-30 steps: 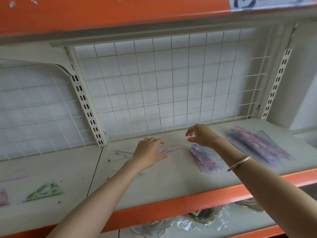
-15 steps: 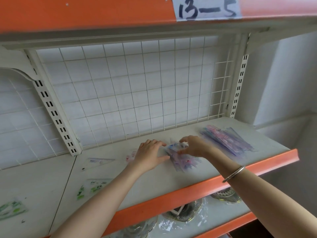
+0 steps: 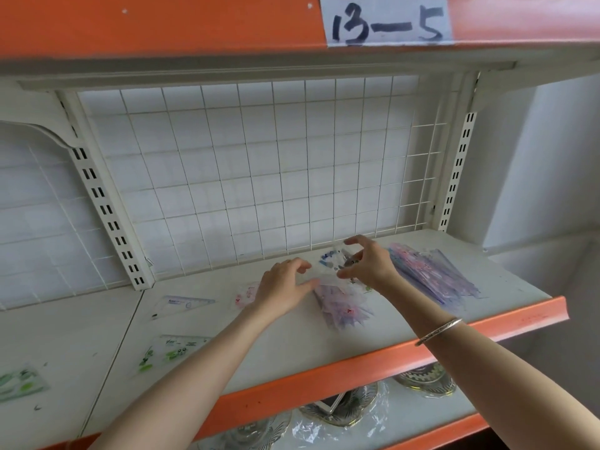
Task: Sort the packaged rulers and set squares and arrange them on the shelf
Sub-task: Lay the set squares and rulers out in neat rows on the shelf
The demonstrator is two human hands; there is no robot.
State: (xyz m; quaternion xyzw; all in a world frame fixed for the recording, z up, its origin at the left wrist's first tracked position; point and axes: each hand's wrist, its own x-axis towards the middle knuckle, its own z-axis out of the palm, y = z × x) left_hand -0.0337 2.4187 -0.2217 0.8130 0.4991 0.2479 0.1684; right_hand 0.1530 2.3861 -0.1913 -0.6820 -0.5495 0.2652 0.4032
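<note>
- The clear packet (image 3: pixel 328 263), printed in blue, is held just above the back end of the middle pile (image 3: pixel 344 308), stretched between both hands. It is probably being checked or squared up before it joins its own kind.
- The right hand (image 3: pixel 365 264) has its grip closed on the packet's right end, fingers curled over the top and thumb underneath.
- The left hand (image 3: pixel 285 284) pinches the packet's left edge between thumb and fingers. Blur softens the contact, but it reads as a hold that steadies the limp plastic.
- The middle pile lies loosely fanned on the shelf (image 3: pixel 308 345), so it looks only half gathered.
- To the right of the pile, and apart from it, lies the pink and purple stack (image 3: pixel 431 277). It is fuller and laid on a slant, apparently a group already sorted.
- To the left of the pile, loose pieces lie singly: a pink packet (image 3: pixel 245 295), a blue set square (image 3: pixel 181 303), a green set square (image 3: pixel 172 350) nearer the front, and a green packet (image 3: pixel 19 383) farthest off. They appear still to be sorted.
- Behind the pile stands the wire grid (image 3: pixel 259 173); above it hangs a paper label (image 3: pixel 386 21) reading 13-5.
</note>
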